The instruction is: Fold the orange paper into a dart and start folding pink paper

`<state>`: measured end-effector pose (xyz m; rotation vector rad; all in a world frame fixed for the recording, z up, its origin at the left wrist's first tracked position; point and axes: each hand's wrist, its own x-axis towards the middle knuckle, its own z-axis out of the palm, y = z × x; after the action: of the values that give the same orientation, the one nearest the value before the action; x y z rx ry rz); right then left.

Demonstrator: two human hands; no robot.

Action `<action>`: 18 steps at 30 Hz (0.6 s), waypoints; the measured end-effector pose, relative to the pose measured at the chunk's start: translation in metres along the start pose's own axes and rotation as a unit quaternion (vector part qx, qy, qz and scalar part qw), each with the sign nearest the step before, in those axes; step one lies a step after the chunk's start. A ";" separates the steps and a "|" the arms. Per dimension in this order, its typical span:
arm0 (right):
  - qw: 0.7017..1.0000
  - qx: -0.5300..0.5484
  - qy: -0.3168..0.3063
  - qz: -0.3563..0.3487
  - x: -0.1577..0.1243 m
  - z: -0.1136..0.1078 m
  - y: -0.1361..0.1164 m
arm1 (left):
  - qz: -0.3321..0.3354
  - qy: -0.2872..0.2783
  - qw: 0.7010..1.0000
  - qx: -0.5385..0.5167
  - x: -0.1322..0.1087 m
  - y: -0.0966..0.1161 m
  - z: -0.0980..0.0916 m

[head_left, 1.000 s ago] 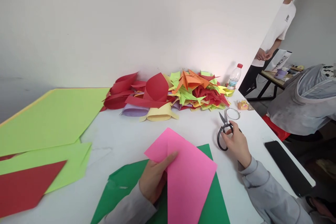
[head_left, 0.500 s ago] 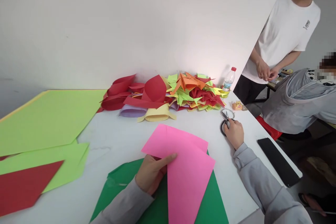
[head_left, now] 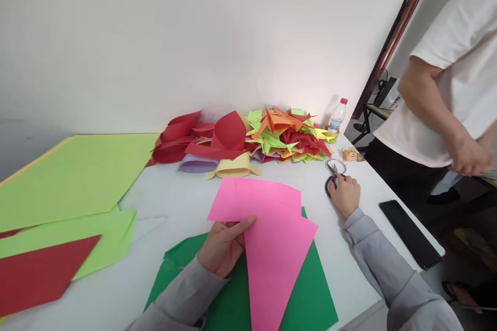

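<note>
My left hand (head_left: 225,244) is closed on folded pink paper (head_left: 277,248), thumb on top, and holds it above a green sheet (head_left: 229,289) on the table. The pink paper has a wide upper part and a long part that narrows toward me. At the right, my right hand (head_left: 345,194) is closed on black-handled scissors (head_left: 329,186) resting on the table; part of the handles is hidden under the fingers. The scissor blades point away from me, by a clear ring (head_left: 336,165) that looks like a roll of tape.
Light-green sheets (head_left: 81,181) and a red sheet (head_left: 42,271) lie at the left. Rolled red paper shapes (head_left: 230,134) and folded colored paper pieces (head_left: 277,121) line the wall. A bottle (head_left: 337,116), small packet (head_left: 350,154) and black phone (head_left: 409,232) sit right. A person (head_left: 462,93) stands nearby.
The pink paper has turned slightly in my left hand, its upper part shifting left. My right hand stays at the scissors. The standing person has come closer and moved right, blocking the seated person.
</note>
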<state>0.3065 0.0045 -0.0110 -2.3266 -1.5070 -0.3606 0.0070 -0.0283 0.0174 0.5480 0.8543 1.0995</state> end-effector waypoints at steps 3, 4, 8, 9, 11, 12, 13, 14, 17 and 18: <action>0.999 0.044 0.004 0.005 -0.001 -0.006 -0.001 | -0.002 -0.012 1.000 -0.005 0.000 0.000 0.001; 0.998 0.064 0.005 0.005 -0.001 -0.008 -0.002 | -0.002 -0.018 1.000 -0.004 0.000 0.000 0.000; 0.981 0.189 -0.019 -0.042 -0.007 -0.016 -0.012 | -0.008 -0.041 0.999 -0.002 0.001 -0.003 -0.004; 0.970 0.229 -0.039 -0.065 -0.010 -0.017 -0.017 | -0.011 -0.045 0.999 -0.002 0.001 -0.003 -0.004; 0.940 0.310 -0.097 -0.106 -0.020 -0.016 -0.029 | -0.017 -0.050 0.999 0.000 0.001 -0.004 -0.005; 0.923 0.344 -0.126 -0.118 -0.026 -0.014 -0.035 | -0.020 -0.052 0.998 0.002 0.001 -0.004 -0.004; 0.908 0.373 -0.147 -0.121 -0.031 -0.013 -0.041 | -0.021 -0.052 0.998 0.004 0.001 -0.004 -0.004; 0.876 0.431 -0.183 -0.113 -0.035 -0.012 -0.045 | -0.022 -0.051 0.998 0.005 0.001 -0.004 -0.004; 0.759 0.593 -0.266 -0.047 -0.041 -0.012 -0.050 | -0.022 -0.033 0.999 0.009 0.002 -0.004 -0.004; 0.744 0.613 -0.264 -0.032 -0.040 -0.013 -0.049 | -0.023 -0.028 0.999 0.011 0.003 -0.004 -0.004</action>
<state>0.2453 -0.0151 -0.0074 -1.2674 -1.3242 1.0745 0.0065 -0.0272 0.0115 0.5714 0.8273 1.0305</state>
